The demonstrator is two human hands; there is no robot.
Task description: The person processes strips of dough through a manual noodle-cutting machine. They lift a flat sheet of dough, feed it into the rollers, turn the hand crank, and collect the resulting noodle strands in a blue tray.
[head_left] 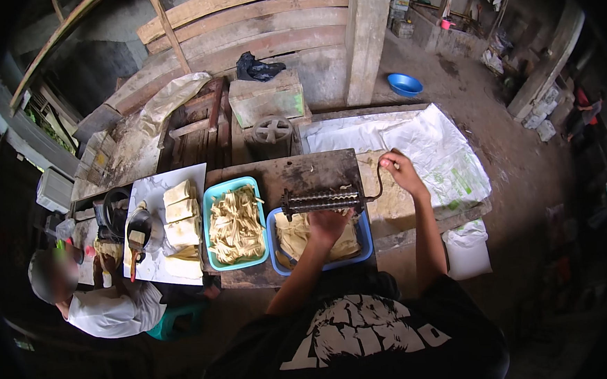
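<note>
My right hand (401,173) is closed around the end of a bent metal crank handle (379,183). The crank joins the right end of a hand-turned dough cutter (318,201) with ridged dark rollers. Just below the rollers is my left hand (329,228), its fingers mostly hidden under the cutter. Pale flat dough sheets (291,239) lie beneath it in a blue plastic tub (274,257). To the left, a turquoise tub (209,219) is heaped with cut dough strips (236,225).
On a white board (152,192) lie folded dough stacks (183,231). A co-worker (113,309) sits at far left, hands near some dough. White plastic sheeting (447,153) covers the right bench, with a white sack (468,252) below. A blue basin (405,84) rests on the floor.
</note>
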